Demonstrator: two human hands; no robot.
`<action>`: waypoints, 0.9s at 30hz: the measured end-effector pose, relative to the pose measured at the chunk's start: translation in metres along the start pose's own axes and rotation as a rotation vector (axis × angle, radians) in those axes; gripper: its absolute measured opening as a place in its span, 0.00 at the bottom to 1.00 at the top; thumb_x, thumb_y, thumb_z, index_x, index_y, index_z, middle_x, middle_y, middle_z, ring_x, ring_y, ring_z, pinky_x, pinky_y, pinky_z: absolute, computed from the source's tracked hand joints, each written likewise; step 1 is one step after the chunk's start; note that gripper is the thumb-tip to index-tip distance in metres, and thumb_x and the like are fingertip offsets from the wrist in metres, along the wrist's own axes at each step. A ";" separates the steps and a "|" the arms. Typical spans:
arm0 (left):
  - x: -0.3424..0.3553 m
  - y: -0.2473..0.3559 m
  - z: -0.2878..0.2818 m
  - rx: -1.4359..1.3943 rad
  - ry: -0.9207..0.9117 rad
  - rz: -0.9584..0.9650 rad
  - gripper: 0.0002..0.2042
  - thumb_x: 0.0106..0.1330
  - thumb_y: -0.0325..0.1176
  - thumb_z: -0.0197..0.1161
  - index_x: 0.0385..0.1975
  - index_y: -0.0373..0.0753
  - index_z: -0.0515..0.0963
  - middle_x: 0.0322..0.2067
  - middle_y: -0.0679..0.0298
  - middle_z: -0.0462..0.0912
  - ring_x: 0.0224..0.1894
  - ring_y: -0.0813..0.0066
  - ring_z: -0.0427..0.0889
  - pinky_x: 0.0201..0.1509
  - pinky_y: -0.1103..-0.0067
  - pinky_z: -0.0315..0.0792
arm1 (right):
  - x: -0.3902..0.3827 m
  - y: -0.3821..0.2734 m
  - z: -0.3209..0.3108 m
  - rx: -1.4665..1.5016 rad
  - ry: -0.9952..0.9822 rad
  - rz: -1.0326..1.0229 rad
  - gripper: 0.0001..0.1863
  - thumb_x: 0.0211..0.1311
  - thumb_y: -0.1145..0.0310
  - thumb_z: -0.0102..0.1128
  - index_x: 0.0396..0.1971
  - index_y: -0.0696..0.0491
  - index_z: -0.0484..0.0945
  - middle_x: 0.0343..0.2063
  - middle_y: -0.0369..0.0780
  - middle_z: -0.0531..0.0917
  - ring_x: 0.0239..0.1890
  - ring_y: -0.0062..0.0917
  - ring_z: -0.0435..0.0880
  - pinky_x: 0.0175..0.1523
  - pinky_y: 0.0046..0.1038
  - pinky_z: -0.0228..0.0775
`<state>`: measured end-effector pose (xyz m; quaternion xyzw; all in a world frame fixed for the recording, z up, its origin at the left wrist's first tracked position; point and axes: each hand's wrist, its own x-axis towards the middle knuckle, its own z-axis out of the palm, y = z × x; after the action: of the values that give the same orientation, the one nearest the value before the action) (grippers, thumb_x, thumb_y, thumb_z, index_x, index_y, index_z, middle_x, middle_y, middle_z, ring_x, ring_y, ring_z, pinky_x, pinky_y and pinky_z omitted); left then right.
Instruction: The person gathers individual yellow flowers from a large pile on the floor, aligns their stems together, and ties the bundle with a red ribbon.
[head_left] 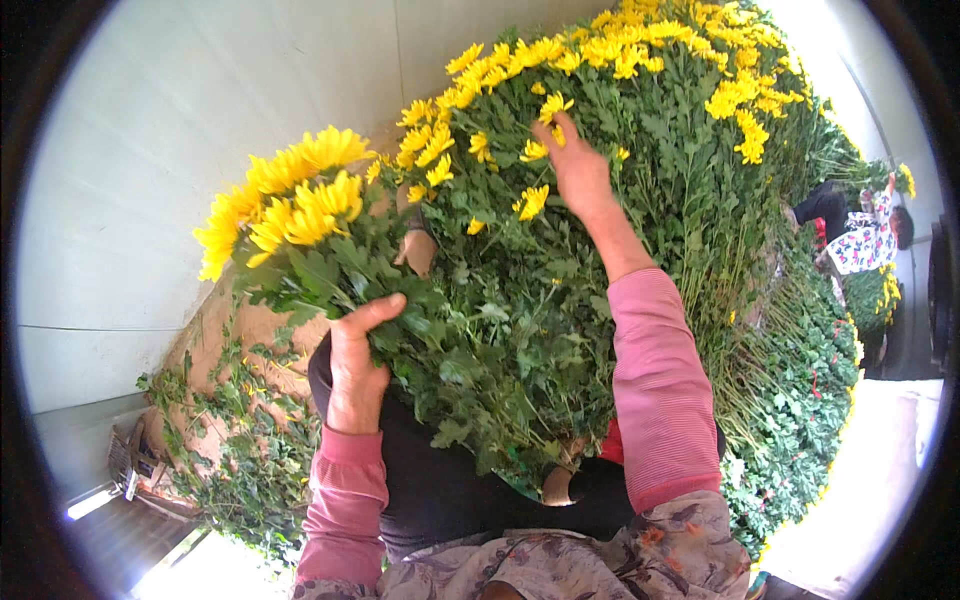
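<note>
My left hand (357, 362) grips a bunch of yellow chrysanthemums (290, 205) by its leafy stems, the blooms pointing up and to the left. My right hand (578, 170) reaches forward into a big heap of yellow flowers (640, 60), its fingers closed around a stem among the blooms. Both my forearms wear pink sleeves. Thick green foliage (500, 340) lies between my two hands and hides the lower stems.
A pale wall (160, 150) stands at the left. Cut leaves and stems (240, 470) litter the ground at the lower left. More flower piles (800, 380) stretch to the right, where another person in a patterned top (865, 240) bends over them.
</note>
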<state>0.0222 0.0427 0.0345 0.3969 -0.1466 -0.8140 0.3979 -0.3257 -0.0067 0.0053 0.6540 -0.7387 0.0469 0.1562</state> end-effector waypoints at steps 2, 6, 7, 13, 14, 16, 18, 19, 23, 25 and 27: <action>0.005 -0.010 0.004 0.011 0.002 0.022 0.22 0.48 0.16 0.63 0.47 0.34 0.76 0.40 0.59 0.82 0.41 0.65 0.82 0.49 0.72 0.77 | -0.011 0.020 0.048 -0.131 -0.082 -0.120 0.23 0.49 0.81 0.58 0.46 0.43 0.77 0.64 0.44 0.64 0.34 0.34 0.82 0.35 0.31 0.78; 0.007 -0.009 0.000 0.010 -0.018 0.016 0.21 0.48 0.16 0.64 0.46 0.33 0.76 0.40 0.60 0.82 0.40 0.66 0.82 0.48 0.72 0.78 | -0.013 0.022 0.059 0.245 0.089 -0.015 0.10 0.57 0.77 0.54 0.37 0.47 0.77 0.52 0.46 0.77 0.31 0.31 0.82 0.35 0.32 0.77; 0.009 -0.007 -0.002 -0.006 -0.018 -0.008 0.21 0.48 0.17 0.64 0.46 0.34 0.76 0.40 0.60 0.82 0.40 0.66 0.82 0.48 0.72 0.78 | -0.009 0.023 0.044 0.402 0.185 0.086 0.08 0.60 0.77 0.52 0.36 0.49 0.77 0.44 0.46 0.82 0.31 0.30 0.82 0.34 0.33 0.77; 0.005 -0.003 -0.007 0.004 0.007 0.014 0.21 0.48 0.18 0.65 0.46 0.34 0.77 0.40 0.61 0.82 0.40 0.67 0.82 0.49 0.72 0.77 | -0.005 0.022 -0.093 1.159 0.637 0.271 0.15 0.76 0.67 0.36 0.45 0.57 0.74 0.31 0.42 0.84 0.38 0.30 0.86 0.46 0.32 0.80; 0.005 -0.002 -0.002 0.016 -0.005 0.038 0.21 0.49 0.18 0.64 0.46 0.34 0.77 0.40 0.60 0.82 0.40 0.66 0.82 0.49 0.72 0.77 | -0.013 0.020 -0.117 1.155 0.708 0.187 0.15 0.76 0.68 0.36 0.46 0.59 0.73 0.31 0.44 0.84 0.37 0.31 0.86 0.46 0.33 0.80; 0.001 0.000 0.000 0.017 -0.007 0.036 0.21 0.49 0.18 0.64 0.47 0.34 0.76 0.40 0.60 0.82 0.41 0.66 0.82 0.49 0.72 0.77 | -0.020 -0.001 -0.165 1.104 0.876 -0.075 0.14 0.74 0.70 0.40 0.43 0.60 0.75 0.31 0.44 0.85 0.39 0.34 0.85 0.50 0.32 0.76; 0.004 -0.001 0.002 -0.016 -0.023 -0.033 0.22 0.50 0.18 0.63 0.48 0.34 0.76 0.41 0.60 0.82 0.42 0.65 0.82 0.50 0.71 0.77 | -0.019 -0.003 -0.196 0.775 1.037 -0.325 0.12 0.71 0.71 0.44 0.39 0.59 0.78 0.31 0.43 0.85 0.37 0.33 0.84 0.53 0.30 0.73; 0.003 -0.003 0.008 -0.036 -0.061 -0.025 0.22 0.50 0.18 0.63 0.48 0.34 0.76 0.41 0.60 0.82 0.42 0.65 0.82 0.50 0.71 0.77 | -0.013 0.002 -0.194 0.620 1.019 -0.326 0.11 0.71 0.70 0.46 0.40 0.58 0.78 0.30 0.43 0.85 0.35 0.32 0.83 0.50 0.29 0.74; -0.004 -0.009 0.023 0.035 -0.021 0.037 0.24 0.48 0.17 0.64 0.50 0.33 0.74 0.41 0.59 0.82 0.42 0.64 0.82 0.49 0.71 0.77 | 0.020 -0.012 -0.123 0.568 0.211 0.285 0.12 0.67 0.68 0.55 0.48 0.54 0.77 0.28 0.42 0.84 0.28 0.27 0.81 0.35 0.30 0.76; -0.006 -0.012 0.023 0.062 -0.012 0.057 0.24 0.47 0.16 0.65 0.49 0.34 0.74 0.40 0.59 0.82 0.41 0.65 0.82 0.49 0.71 0.77 | 0.046 -0.012 -0.062 0.207 -0.151 0.354 0.15 0.65 0.65 0.58 0.50 0.52 0.77 0.30 0.39 0.85 0.29 0.29 0.83 0.34 0.33 0.76; -0.003 -0.013 0.023 0.048 -0.016 0.045 0.24 0.47 0.16 0.65 0.48 0.34 0.75 0.40 0.60 0.82 0.41 0.66 0.82 0.48 0.72 0.77 | 0.048 0.005 0.012 0.040 -0.168 0.337 0.14 0.65 0.62 0.57 0.48 0.50 0.79 0.30 0.40 0.85 0.31 0.33 0.85 0.34 0.35 0.76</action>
<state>-0.0009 0.0514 0.0441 0.3962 -0.1780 -0.8044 0.4053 -0.3374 -0.0554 0.0089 0.5257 -0.8471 0.0324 0.0708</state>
